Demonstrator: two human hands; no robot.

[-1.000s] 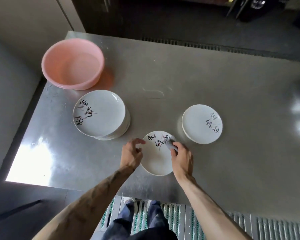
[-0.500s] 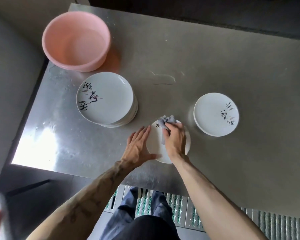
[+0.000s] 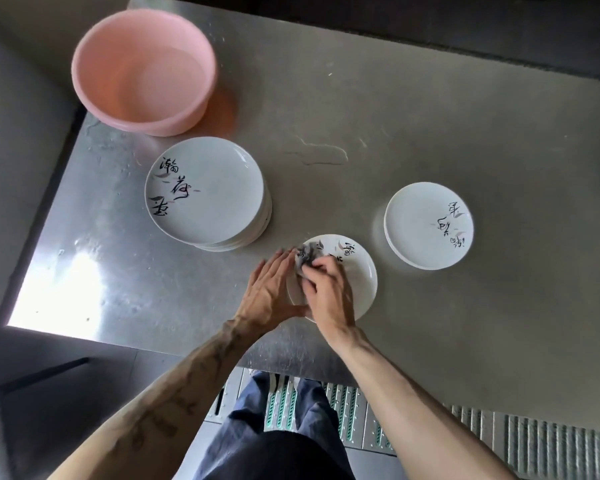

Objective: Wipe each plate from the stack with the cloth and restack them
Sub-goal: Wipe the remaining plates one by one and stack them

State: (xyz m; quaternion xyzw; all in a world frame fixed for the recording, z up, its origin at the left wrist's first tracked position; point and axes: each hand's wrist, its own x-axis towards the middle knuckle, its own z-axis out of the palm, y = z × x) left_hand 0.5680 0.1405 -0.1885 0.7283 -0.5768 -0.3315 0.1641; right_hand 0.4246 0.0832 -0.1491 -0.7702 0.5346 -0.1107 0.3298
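Note:
A white plate [image 3: 359, 271] with black brush writing lies flat near the table's front edge. My right hand [image 3: 328, 292] grips a crumpled grey cloth [image 3: 305, 255] and presses it on the plate's left part. My left hand [image 3: 269, 292] rests with straight fingers against the plate's left rim. A tall stack of matching plates [image 3: 207, 194] stands to the left. A low stack of plates [image 3: 428, 225] sits to the right.
A pink plastic basin [image 3: 142, 69] stands at the back left of the steel table [image 3: 465, 126]. A small wet streak [image 3: 323, 155] marks the table's middle. The table's left and front edges are close to the stacks. My legs show below.
The cloth and my right hand have slid from the plate's top toward its left side, uncovering the writing. My left hand stays at the rim. The camera has moved closer.

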